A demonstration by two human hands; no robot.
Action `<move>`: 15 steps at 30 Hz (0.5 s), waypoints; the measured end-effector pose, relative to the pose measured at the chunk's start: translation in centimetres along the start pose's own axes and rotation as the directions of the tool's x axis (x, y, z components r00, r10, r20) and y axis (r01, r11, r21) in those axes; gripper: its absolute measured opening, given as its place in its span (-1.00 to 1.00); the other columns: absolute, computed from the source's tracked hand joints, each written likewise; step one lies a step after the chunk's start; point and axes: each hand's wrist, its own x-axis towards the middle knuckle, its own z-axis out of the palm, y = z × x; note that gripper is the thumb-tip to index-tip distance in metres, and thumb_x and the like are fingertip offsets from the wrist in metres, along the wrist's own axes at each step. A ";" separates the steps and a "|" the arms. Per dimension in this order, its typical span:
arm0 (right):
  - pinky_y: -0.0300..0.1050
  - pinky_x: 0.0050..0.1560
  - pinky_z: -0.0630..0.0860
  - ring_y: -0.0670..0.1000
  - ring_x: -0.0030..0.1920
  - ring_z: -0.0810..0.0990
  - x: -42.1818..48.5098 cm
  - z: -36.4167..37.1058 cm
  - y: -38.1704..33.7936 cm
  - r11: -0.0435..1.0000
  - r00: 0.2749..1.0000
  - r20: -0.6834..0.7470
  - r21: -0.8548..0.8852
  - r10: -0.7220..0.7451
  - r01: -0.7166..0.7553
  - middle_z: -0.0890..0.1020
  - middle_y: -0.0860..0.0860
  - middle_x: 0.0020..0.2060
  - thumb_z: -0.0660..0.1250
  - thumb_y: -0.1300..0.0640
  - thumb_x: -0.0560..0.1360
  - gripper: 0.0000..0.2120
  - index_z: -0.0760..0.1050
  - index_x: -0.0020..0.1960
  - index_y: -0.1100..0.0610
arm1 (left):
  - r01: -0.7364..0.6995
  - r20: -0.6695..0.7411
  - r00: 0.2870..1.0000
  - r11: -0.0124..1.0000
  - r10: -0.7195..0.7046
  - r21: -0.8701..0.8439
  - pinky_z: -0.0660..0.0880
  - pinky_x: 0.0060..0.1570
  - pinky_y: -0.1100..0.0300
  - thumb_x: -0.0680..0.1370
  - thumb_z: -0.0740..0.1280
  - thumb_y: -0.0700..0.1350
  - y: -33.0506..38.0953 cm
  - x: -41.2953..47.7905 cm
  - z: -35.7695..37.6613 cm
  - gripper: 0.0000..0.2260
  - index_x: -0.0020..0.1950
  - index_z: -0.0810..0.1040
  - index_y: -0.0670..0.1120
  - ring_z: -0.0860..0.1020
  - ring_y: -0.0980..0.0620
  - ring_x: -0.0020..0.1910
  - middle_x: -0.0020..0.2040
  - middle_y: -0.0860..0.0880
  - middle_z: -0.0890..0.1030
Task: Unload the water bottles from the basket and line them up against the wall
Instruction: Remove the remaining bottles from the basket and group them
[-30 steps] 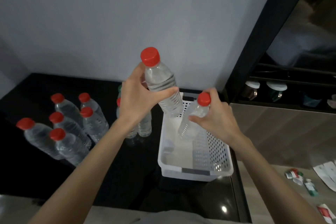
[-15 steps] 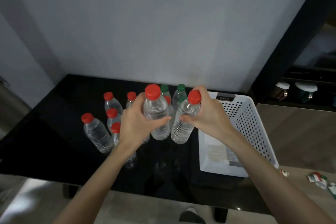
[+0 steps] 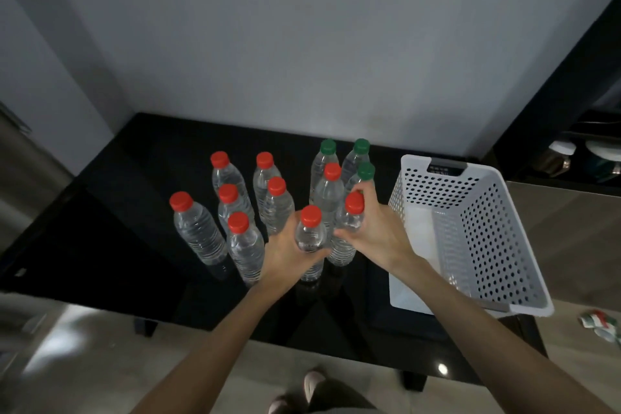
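Observation:
My left hand (image 3: 285, 254) grips a red-capped clear water bottle (image 3: 309, 235) standing upright on the black table (image 3: 134, 245). Right beside it my right hand (image 3: 376, 235) grips another red-capped bottle (image 3: 349, 228), also upright on the table. Behind them stand a red-capped bottle (image 3: 331, 191) and three green-capped bottles (image 3: 327, 155). Several more red-capped bottles (image 3: 235, 208) stand in a cluster to the left. The white perforated basket (image 3: 487, 228) sits at the right of the table with no bottle visible inside.
A grey wall (image 3: 302, 44) rises behind the table. A dark shelf unit (image 3: 571, 161) with jars stands at the right. Small wrappers (image 3: 601, 326) lie on the floor near the basket's front corner. My feet (image 3: 312, 386) show below the table edge.
Both hands carried their bottles from above the basket leftward and down; the bottles now stand on the table in front of the others. The camera view shifted left and tilted down.

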 end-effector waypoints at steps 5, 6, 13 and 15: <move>-0.07 -0.10 0.54 -0.01 -0.19 0.63 1.2 0.8 1.4 1.000 0.999 0.046 0.021 0.006 -0.007 0.57 -0.10 -0.19 0.50 0.03 0.36 -0.43 0.20 0.20 -0.03 | 0.073 -0.001 0.997 0.997 -0.073 -0.011 0.35 -0.12 0.45 0.32 0.55 0.03 -0.5 0.8 1.0 -0.39 0.28 0.35 0.15 0.51 0.25 -0.05 -0.06 0.29 0.50; -0.06 -0.10 0.55 -0.02 -0.19 0.63 1.4 1.0 1.8 1.000 0.998 0.059 0.031 0.003 -0.004 0.58 -0.10 -0.18 0.50 0.03 0.36 -0.43 0.21 0.19 -0.03 | 0.085 -0.001 0.996 0.996 -0.085 -0.006 0.36 -0.11 0.41 0.33 0.55 0.02 -0.6 0.9 1.1 -0.39 0.29 0.35 0.15 0.49 0.24 -0.05 -0.07 0.30 0.48; -0.28 -0.12 0.47 -0.18 -0.12 0.60 1.6 2.4 3.6 0.989 0.985 0.166 0.146 -0.041 0.016 0.59 -0.13 -0.10 0.52 0.01 0.37 -0.47 0.24 0.16 -0.12 | 0.128 0.002 0.992 0.991 -0.128 -0.036 0.56 0.08 0.18 0.32 0.58 -0.02 -1.5 0.8 1.9 -0.37 0.31 0.38 0.09 0.58 0.20 0.07 0.06 0.19 0.59; -0.29 -0.04 0.50 -0.19 -0.05 0.60 1.6 2.6 3.8 0.980 0.982 0.182 0.197 -0.047 0.010 0.59 -0.13 -0.06 0.53 0.05 0.36 -0.44 0.25 0.18 -0.11 | 0.130 -0.003 0.991 0.991 -0.130 -0.034 0.54 0.10 0.21 0.32 0.57 -0.01 -1.5 0.7 1.9 -0.38 0.29 0.38 0.11 0.56 0.28 0.06 0.07 0.21 0.58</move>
